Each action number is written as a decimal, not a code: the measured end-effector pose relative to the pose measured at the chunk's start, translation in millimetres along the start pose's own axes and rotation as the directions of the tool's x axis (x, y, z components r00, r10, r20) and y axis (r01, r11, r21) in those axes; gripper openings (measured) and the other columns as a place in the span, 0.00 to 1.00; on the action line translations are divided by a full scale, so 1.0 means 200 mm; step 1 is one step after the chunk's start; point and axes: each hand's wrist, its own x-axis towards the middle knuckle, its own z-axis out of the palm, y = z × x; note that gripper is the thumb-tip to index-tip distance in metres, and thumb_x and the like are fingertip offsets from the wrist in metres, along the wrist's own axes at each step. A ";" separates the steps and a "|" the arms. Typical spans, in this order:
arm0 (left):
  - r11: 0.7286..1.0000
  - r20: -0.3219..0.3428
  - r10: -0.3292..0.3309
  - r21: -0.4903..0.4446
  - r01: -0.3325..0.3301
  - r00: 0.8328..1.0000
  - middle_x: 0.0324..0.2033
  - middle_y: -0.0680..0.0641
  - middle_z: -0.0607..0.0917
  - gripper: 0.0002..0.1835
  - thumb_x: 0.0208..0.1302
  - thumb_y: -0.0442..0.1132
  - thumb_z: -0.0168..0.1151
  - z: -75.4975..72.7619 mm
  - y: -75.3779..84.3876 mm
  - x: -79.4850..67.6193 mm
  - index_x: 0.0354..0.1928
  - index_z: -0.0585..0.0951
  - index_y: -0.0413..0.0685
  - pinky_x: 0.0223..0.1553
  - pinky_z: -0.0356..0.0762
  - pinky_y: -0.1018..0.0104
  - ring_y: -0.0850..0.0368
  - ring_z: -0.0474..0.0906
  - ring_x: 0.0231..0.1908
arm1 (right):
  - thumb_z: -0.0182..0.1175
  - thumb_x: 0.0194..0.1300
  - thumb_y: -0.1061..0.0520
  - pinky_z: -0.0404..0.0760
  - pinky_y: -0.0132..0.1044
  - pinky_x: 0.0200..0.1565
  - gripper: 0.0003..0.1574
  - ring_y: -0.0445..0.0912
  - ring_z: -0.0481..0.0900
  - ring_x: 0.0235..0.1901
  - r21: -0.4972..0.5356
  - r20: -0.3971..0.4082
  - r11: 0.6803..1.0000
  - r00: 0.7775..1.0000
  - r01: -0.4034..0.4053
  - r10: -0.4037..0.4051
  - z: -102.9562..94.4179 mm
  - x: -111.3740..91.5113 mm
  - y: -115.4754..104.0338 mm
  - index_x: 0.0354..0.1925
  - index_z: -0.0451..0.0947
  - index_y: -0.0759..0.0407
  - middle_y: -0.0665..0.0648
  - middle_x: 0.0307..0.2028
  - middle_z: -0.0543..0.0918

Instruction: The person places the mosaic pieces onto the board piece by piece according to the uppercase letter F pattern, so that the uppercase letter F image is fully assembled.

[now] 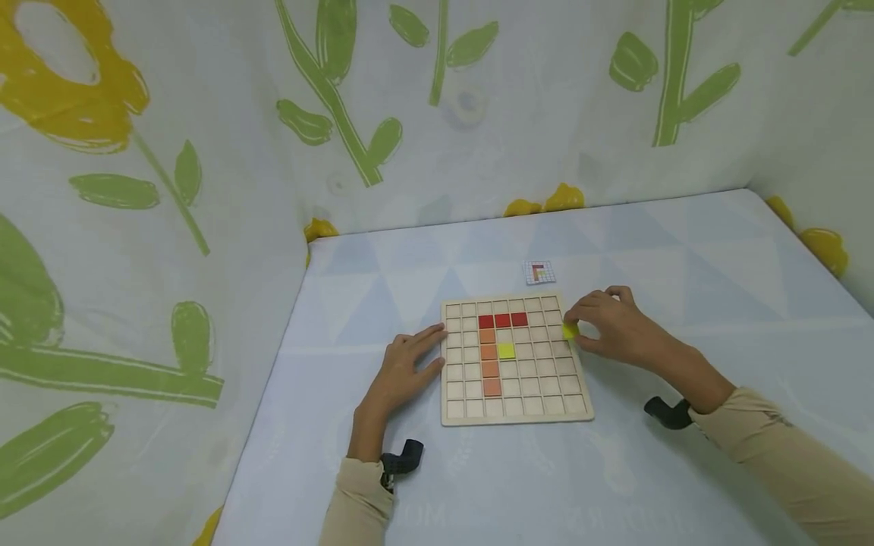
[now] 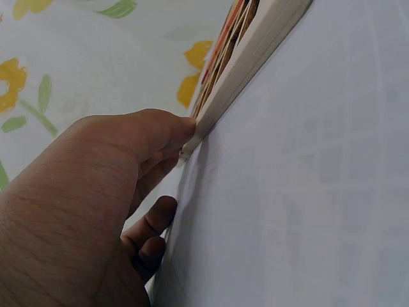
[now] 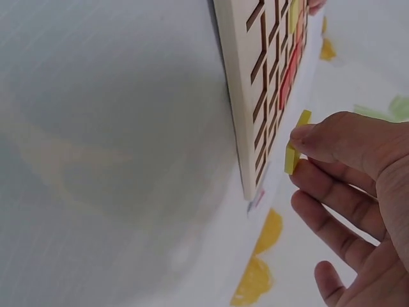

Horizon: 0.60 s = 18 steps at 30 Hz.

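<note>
A light wooden grid board (image 1: 532,409) lies flat on the table. Set in its cells are a row of red square tiles (image 1: 502,321), a column of orange tiles (image 1: 489,368) below the row's left end, and one yellow tile (image 1: 506,350). My right hand (image 1: 617,327) pinches another yellow tile (image 3: 291,158) between thumb and fingers, over the board's right edge. At the board's left edge rests my left hand (image 1: 404,369), its thumb and fingertips touching the side with the fingers fairly straight.
A small card (image 1: 539,273) with a printed coloured grid pattern lies just beyond the board's far edge. Behind the table (image 1: 382,303) hang white cloth walls (image 1: 519,144) printed with leaves and yellow flowers. Each wrist carries a black camera mount (image 1: 404,457).
</note>
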 end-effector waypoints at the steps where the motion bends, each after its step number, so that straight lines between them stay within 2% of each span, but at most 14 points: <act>1: 1.000 0.000 0.000 -0.004 0.000 1.000 0.71 0.64 0.67 0.27 0.71 0.51 0.57 0.00 0.00 0.00 0.71 0.73 0.61 0.54 0.63 0.49 0.51 0.68 0.55 | 0.74 0.51 0.65 0.60 0.61 0.55 0.15 0.52 0.81 0.47 -0.001 0.000 1.000 1.000 0.004 -0.004 0.01 0.00 0.00 0.39 0.86 0.56 0.54 0.41 0.87; 8: 1.000 0.014 -0.011 0.008 0.011 1.000 0.72 0.63 0.66 0.27 0.71 0.51 0.57 0.00 0.00 -0.01 0.72 0.72 0.62 0.56 0.63 0.49 0.50 0.67 0.57 | 0.75 0.51 0.64 0.61 0.61 0.56 0.15 0.51 0.81 0.47 0.008 0.006 1.000 1.000 0.026 -0.026 0.05 0.03 -0.04 0.40 0.85 0.56 0.54 0.42 0.86; 18: 1.000 -0.003 -0.005 -0.008 0.005 1.000 0.71 0.64 0.67 0.27 0.71 0.51 0.57 0.00 0.01 0.00 0.71 0.73 0.62 0.55 0.63 0.49 0.51 0.67 0.56 | 0.75 0.52 0.63 0.61 0.59 0.55 0.14 0.50 0.80 0.47 0.017 0.011 0.997 0.997 0.077 -0.077 0.06 0.09 -0.10 0.38 0.85 0.54 0.52 0.42 0.86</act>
